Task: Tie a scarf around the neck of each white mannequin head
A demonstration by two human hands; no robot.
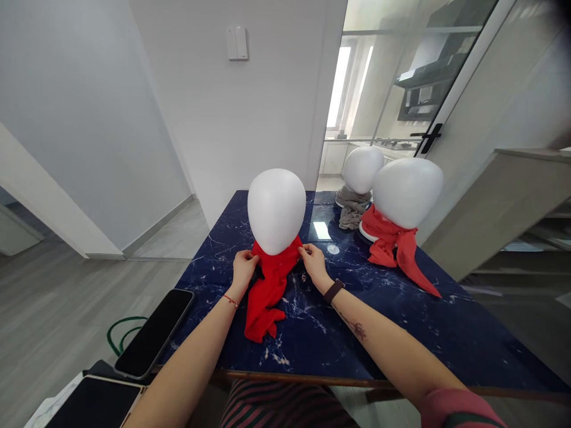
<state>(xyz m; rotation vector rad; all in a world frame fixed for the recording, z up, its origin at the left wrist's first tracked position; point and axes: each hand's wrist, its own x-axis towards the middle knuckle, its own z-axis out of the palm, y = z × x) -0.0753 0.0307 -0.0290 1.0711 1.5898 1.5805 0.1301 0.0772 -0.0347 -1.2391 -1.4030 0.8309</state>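
Observation:
A white mannequin head (276, 208) stands upright on the dark blue marbled table (321, 333) in front of me. A bright red scarf (266, 291) is wrapped around its neck, and a loose end hangs down toward me onto the tabletop. At the left of the neck, my left hand (243, 271) pinches the scarf's edge between thumb and fingers. Opposite it, my right hand (313, 261) grips the scarf at the right side of the neck. The back of the neck is hidden behind the head.
To the right stand a mannequin head (408, 190) with a coral scarf (401, 244) and, behind it, another head (363, 169) with a grey scarf (353, 205). A black phone (156, 333) lies at the table's left edge, near a tablet-like device (93, 404). A glass door (379, 77) is beyond.

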